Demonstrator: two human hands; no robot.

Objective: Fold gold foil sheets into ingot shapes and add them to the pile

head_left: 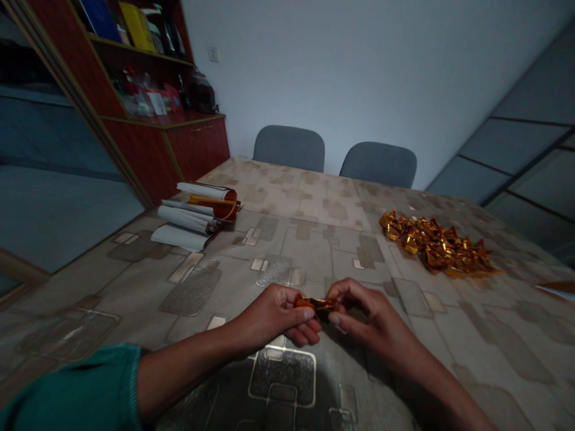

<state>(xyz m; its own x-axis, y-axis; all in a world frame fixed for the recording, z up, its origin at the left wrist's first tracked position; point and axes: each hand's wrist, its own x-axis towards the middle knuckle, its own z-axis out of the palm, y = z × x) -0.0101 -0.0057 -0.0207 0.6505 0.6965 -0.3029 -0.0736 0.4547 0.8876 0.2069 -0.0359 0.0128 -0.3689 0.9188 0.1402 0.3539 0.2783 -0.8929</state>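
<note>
"quick, what have the hands got?"

"one gold foil piece [321, 306], right in the middle! the left hand [279, 314] grips one end, thumb on top, and the right hand [371, 311] pinches the other, over the patterned tablecloth [309, 218]!"

"and around them?"

"gold folded pieces [442, 246] heaped off to the right, pale-backed sheets [186, 218] curled at the left, two grey chairs [290, 148] beyond!"

The tablecloth [309, 239], grey chairs [290, 148] and stocked cabinet [197, 143] suggest a home dining room.
</note>
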